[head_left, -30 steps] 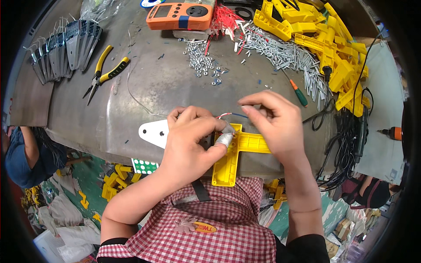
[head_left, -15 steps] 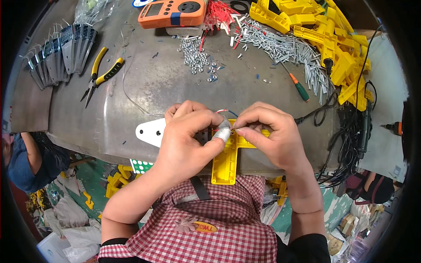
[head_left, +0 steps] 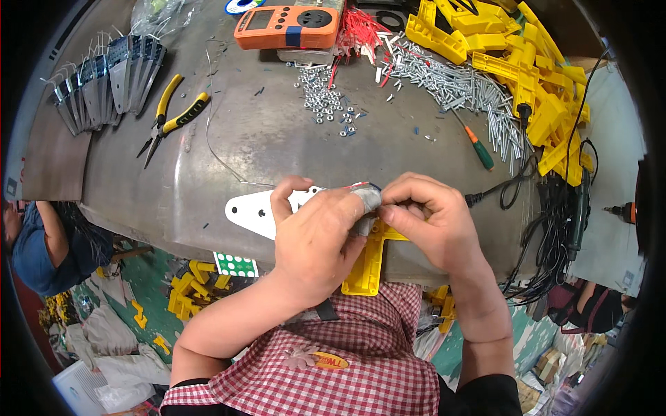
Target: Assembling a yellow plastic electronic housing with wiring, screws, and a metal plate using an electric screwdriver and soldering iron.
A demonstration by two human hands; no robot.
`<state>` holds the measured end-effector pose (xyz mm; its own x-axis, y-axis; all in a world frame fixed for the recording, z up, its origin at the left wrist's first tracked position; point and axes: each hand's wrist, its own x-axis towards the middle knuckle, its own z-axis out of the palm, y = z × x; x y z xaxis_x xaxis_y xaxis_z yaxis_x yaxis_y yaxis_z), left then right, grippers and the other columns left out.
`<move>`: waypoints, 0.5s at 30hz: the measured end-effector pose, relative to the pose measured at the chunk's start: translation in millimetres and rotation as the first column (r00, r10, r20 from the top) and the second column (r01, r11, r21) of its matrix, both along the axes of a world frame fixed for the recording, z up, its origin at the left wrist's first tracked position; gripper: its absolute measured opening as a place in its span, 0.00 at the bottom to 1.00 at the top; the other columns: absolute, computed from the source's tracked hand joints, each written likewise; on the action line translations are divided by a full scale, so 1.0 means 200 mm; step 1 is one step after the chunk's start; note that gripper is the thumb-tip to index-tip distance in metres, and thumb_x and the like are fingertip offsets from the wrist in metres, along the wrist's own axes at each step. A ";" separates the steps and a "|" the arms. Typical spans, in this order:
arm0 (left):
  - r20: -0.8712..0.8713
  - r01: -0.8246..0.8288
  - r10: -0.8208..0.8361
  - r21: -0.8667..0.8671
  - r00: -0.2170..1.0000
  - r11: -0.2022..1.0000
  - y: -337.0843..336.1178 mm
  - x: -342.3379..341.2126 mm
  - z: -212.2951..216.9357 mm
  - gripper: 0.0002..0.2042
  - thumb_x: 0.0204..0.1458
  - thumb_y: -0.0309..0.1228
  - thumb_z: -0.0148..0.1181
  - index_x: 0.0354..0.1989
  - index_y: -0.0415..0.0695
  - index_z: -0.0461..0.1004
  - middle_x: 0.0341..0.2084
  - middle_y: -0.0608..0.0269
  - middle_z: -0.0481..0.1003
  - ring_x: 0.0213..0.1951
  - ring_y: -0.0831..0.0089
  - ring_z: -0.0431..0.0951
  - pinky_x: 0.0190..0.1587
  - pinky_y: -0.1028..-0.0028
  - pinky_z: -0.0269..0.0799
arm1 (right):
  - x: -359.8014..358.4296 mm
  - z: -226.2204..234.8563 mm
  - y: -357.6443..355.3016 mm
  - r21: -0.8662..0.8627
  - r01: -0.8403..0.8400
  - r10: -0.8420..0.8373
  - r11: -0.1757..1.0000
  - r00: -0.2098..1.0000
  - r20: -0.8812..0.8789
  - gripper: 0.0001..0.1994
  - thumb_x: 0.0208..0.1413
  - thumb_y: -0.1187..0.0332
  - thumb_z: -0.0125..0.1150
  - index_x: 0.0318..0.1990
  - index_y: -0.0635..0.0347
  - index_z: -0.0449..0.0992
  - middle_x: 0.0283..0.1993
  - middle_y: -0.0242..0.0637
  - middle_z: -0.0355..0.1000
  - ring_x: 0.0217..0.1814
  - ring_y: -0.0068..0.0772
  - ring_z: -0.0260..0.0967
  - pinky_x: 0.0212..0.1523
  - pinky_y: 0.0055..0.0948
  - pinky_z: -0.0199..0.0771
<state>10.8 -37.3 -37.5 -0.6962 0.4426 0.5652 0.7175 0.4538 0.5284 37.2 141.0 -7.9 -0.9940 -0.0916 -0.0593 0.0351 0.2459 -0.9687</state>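
Yellow plastic bracket [head_left: 366, 267] looked light and stiff; we pinched it at its crossbar, left hand [head_left: 316, 239] and right hand [head_left: 427, 222] grips pressed together.

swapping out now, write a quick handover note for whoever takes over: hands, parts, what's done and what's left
Left hand: closed over a small grey cylinder part on the yellow plastic piece.
Right hand: pinching at the same part from the right.
Thin wires run from the part.
White plate lies by the left hand; pliers, nuts and screwdriver lie farther back on the table.
Done: part is seated on the yellow piece.
Left: cannot tell whether it is fixed.
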 end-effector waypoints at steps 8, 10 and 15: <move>0.040 0.004 -0.006 0.038 0.999 0.999 0.03 -0.01 0.03 0.25 0.32 0.19 0.65 0.44 0.42 0.68 0.31 0.67 0.76 0.32 0.73 0.77 0.46 0.63 0.59 | 0.01 0.02 -0.02 0.284 0.033 -0.018 0.958 0.998 -0.055 0.04 0.51 0.76 0.58 0.35 0.65 0.72 0.31 0.39 0.69 0.28 0.33 0.70 0.30 0.29 0.69; 0.030 0.019 -0.019 0.000 0.999 1.000 0.04 -0.03 0.05 0.24 0.33 0.20 0.65 0.44 0.41 0.68 0.30 0.68 0.75 0.32 0.73 0.76 0.46 0.64 0.59 | 0.05 0.04 0.02 0.381 0.013 0.023 0.924 0.996 -0.088 0.05 0.51 0.75 0.58 0.35 0.64 0.72 0.32 0.41 0.69 0.29 0.40 0.70 0.30 0.33 0.69; 0.016 0.134 -0.134 -0.173 0.991 0.976 0.00 -0.07 0.08 0.25 0.35 0.21 0.63 0.48 0.41 0.67 0.27 0.69 0.74 0.32 0.71 0.75 0.47 0.65 0.59 | 0.03 0.11 0.01 0.582 0.006 0.129 0.813 0.973 -0.190 0.05 0.51 0.73 0.58 0.34 0.61 0.69 0.32 0.41 0.69 0.32 0.48 0.69 0.30 0.40 0.68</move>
<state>-3.7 -37.0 -22.0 -0.6263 0.6229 0.4689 0.7758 0.4385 0.4537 44.0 143.9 13.3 -0.9815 -0.1695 0.0890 -0.1874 0.7542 -0.6294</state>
